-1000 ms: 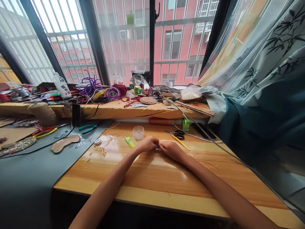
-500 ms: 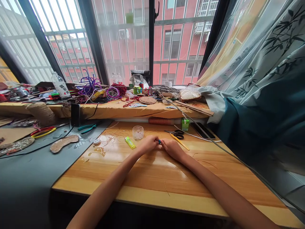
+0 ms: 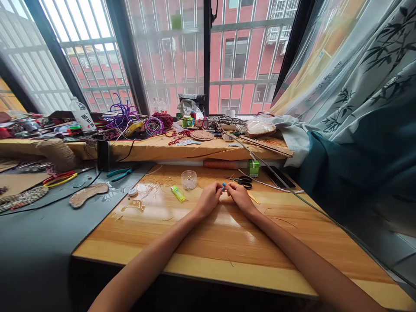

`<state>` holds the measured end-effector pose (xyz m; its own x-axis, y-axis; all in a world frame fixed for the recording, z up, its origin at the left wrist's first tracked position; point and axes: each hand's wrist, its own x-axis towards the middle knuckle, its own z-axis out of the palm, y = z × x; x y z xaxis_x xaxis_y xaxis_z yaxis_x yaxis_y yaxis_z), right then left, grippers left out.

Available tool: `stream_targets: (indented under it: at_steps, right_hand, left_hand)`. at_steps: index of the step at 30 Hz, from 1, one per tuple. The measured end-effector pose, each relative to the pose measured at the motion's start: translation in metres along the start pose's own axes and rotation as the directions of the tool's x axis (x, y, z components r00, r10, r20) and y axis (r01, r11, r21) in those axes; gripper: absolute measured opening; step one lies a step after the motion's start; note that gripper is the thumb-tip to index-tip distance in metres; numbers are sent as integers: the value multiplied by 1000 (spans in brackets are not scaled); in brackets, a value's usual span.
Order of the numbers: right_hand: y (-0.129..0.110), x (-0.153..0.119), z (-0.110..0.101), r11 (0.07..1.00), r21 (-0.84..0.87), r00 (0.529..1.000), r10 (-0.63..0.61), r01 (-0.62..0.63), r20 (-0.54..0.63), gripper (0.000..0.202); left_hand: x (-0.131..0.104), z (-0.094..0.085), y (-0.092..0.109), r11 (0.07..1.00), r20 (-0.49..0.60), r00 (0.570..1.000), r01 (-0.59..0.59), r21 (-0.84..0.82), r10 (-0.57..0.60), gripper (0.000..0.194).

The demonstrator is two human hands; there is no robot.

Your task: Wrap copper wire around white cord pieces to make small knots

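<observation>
My left hand (image 3: 209,199) and my right hand (image 3: 239,197) meet above the wooden table, thumbs and fingers pinched together tip to tip. A small patch of bright blue (image 3: 224,186) shows between the fingertips; it is too small to tell whether it is a held piece or fingernails. Behind my right hand lie black-handled scissors (image 3: 246,182) and a yellow tool (image 3: 254,198), partly covered by the hand. To the left of my hands are a yellow-green lighter (image 3: 178,193) and a clear round cup (image 3: 189,179) with small pieces inside.
Thin cord scraps (image 3: 151,186) and a white round tape measure or lid (image 3: 133,192) lie on the table's left. A green box (image 3: 254,168) and a phone (image 3: 278,178) stand and lie at the back right. Teal pliers (image 3: 119,174) rest on the grey mat.
Both hands have shifted slightly right, and my left wrist is bent more upward. The fingertips stay together, with the blue patch still between them. The yellow tool is now more covered.
</observation>
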<state>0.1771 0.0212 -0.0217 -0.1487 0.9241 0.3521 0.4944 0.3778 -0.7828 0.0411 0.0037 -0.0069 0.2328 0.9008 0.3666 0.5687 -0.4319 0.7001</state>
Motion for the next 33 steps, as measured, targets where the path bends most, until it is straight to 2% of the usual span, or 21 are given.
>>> stream_targets:
  at_steps: [3,6,16,21,27,33]
  right_hand:
    - [2,1,2,995,92,999,48,-48,2,36]
    - [1,0,4,984,161,996,75,-82,52,36]
    - [0,-1,6,960,239,989,132,-143,60,30]
    - [-9,-7,4,977,169,991,125,-132,55,30]
    - [-19,-10,1,993,83,997,81,-81,2,27]
    - [-18,-11,3,996,68,998,59,-59,0,27]
  left_hand:
    - [1,-1,-2,1000,-42,999,9,-9,-9,13]
    - [2,-1,-4,1000,-67,998,4,-31,-6,13]
    - [1,-2,-6,984,-47,999,-10,-176,2,12]
    - [3,-2,-9,946,14,996,89,-312,-89,15]
    - [8,-2,-12,837,125,973,230,-496,-193,16]
    - [10,-4,-12,749,177,955,296,-592,-238,11]
